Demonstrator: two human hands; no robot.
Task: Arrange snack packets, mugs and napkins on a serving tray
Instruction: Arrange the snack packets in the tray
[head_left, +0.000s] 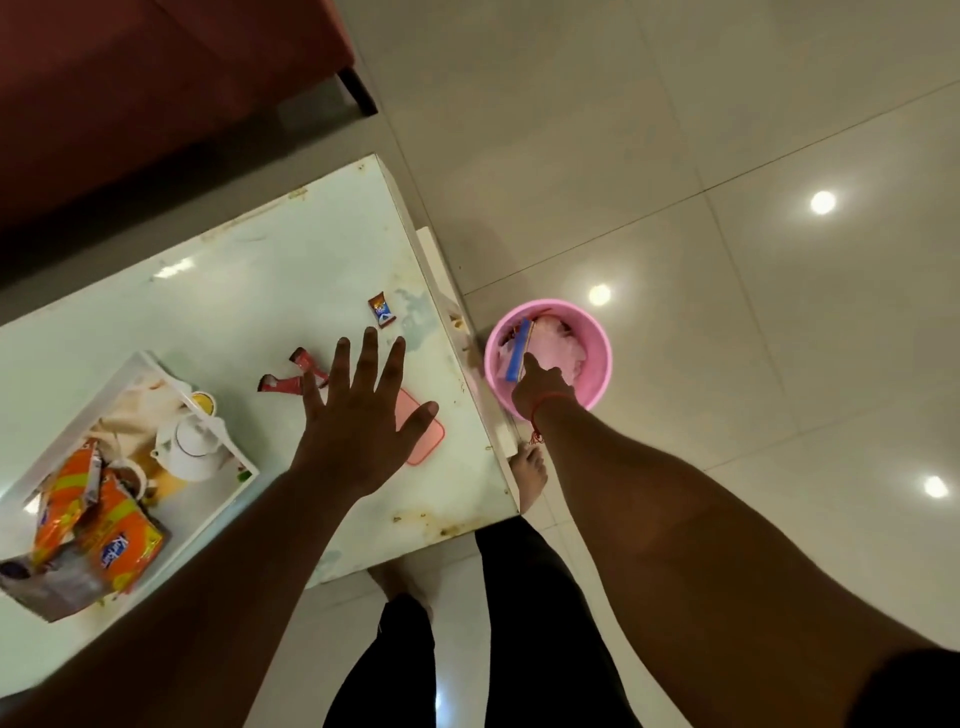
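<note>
The left hand (358, 410) hovers with fingers spread, grasping nothing, over the bench (249, 291), right of the serving tray (218, 499), which holds orange snack packets (109, 530) and a white mug (189, 452). Farther right of the tray, the right hand (543, 387) reaches into a pink bucket (597, 338) on the floor; its grip cannot be told.

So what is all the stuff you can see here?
serving tray: 1, white, table's left
snack packets: 2, orange, in the tray
teapot: 1, white, in the tray
small wrappers: 2, red, beside left hand
small sachet: 1, brown and blue, near table's right edge
flat pink thing: 1, partly under left hand
table: 1, white, stained
bin: 1, pink, on floor right of table
blue packet: 1, in the bin
sofa: 1, dark red, top left
left hand: fingers spread above table
right hand: at the bin, on blue packet
</note>
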